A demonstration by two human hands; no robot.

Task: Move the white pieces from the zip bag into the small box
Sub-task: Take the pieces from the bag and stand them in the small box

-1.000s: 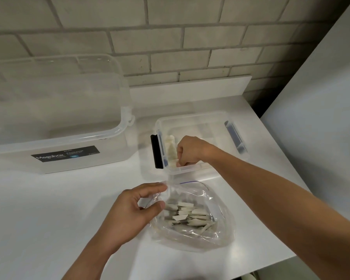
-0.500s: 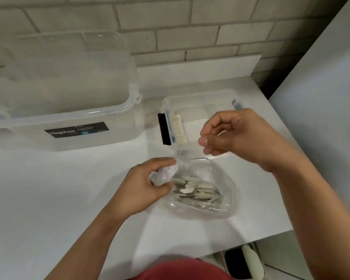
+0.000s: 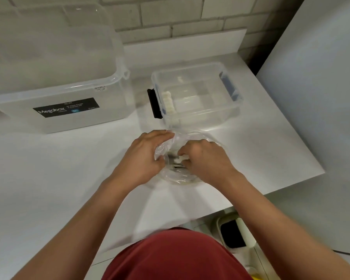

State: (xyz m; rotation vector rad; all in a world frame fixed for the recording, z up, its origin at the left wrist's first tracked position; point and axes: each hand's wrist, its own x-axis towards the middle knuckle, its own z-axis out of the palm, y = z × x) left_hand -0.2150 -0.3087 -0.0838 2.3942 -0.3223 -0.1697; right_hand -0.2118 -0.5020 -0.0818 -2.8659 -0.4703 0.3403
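Note:
A clear zip bag (image 3: 177, 178) lies on the white table just in front of the small clear box (image 3: 198, 116). My left hand (image 3: 143, 158) pinches the bag's left edge and holds its mouth apart. My right hand (image 3: 204, 160) is inside the bag, fingers curled around white pieces (image 3: 182, 158); most of the bag's contents are hidden under both hands. A row of white pieces (image 3: 168, 103) stands along the left wall inside the small box, which has a black latch on the left and a blue one on the right.
A large clear Megabox bin (image 3: 55, 77) stands at the left against the brick wall. The table edge (image 3: 291, 188) runs close on the right, with a grey panel beyond it and a bin on the floor (image 3: 233, 233) below.
My right hand came back from the small box and went down into the bag. My left hand stayed on the bag's edge. The camera tilted further down.

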